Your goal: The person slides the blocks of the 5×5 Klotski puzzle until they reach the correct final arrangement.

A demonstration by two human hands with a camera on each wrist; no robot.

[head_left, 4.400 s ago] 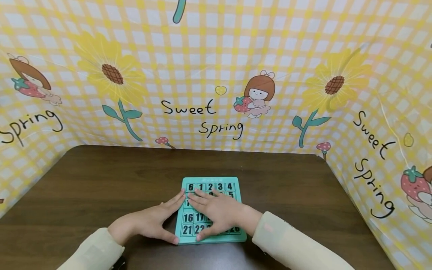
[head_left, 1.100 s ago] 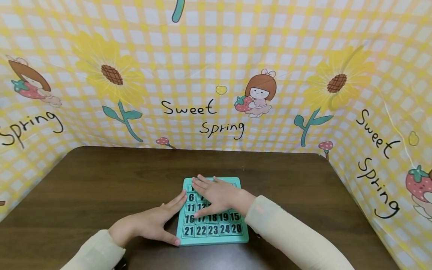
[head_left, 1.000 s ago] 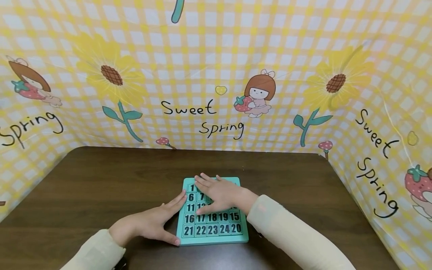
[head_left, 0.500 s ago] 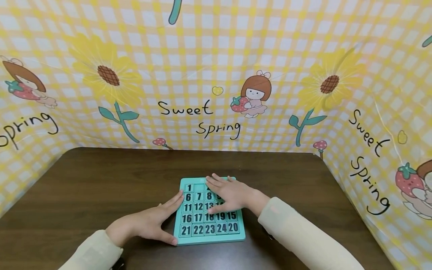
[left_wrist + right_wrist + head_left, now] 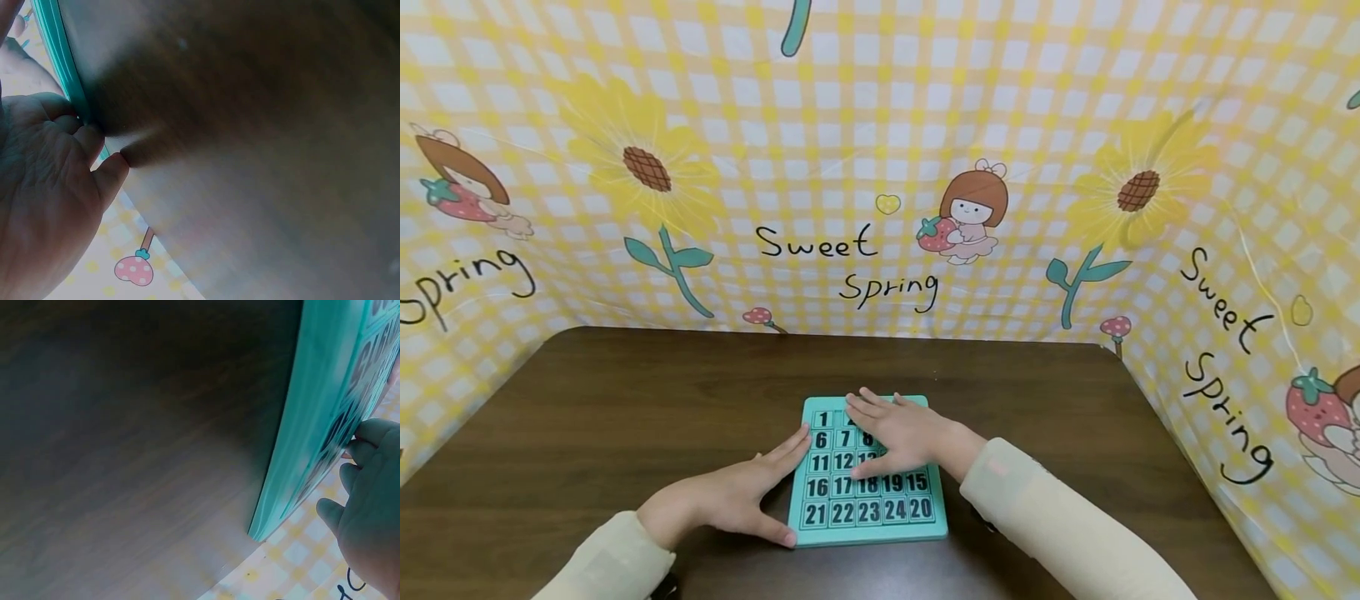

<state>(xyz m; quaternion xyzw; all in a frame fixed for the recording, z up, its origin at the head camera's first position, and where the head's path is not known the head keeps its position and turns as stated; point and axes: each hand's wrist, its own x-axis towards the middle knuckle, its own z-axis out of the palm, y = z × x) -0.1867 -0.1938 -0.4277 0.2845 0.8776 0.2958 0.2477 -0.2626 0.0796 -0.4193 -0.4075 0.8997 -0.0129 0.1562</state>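
Observation:
A teal number slide puzzle (image 5: 871, 536) lies flat on the table. My left hand (image 5: 737, 493) braces its left side, thumb at the near left corner and straight fingers along the edge. My right hand (image 5: 904, 435) lies spread over the upper right part, fingertips on the top row, thumb near the 12 and 17 tiles. It covers several tiles. Beside the 1 tile (image 5: 823, 419) is a narrow gap, then a partly hidden 2. In the left wrist view, my fingers touch the puzzle's side (image 5: 59, 56). The right wrist view shows the other side (image 5: 312, 406) and my fingers over its face.
The dark wood table (image 5: 662, 383) reaches back to a yellow checked cloth (image 5: 820, 150) that hangs behind and at both sides. Printed flowers, figures and lettering cover the cloth. Both forearms come in from the near edge.
Top row read 6, 1, 2, 3, 4 earliest; now it starts with 1, with 6 below. Since half a second ago, my right hand has moved slightly left and the gap beside 1 has narrowed.

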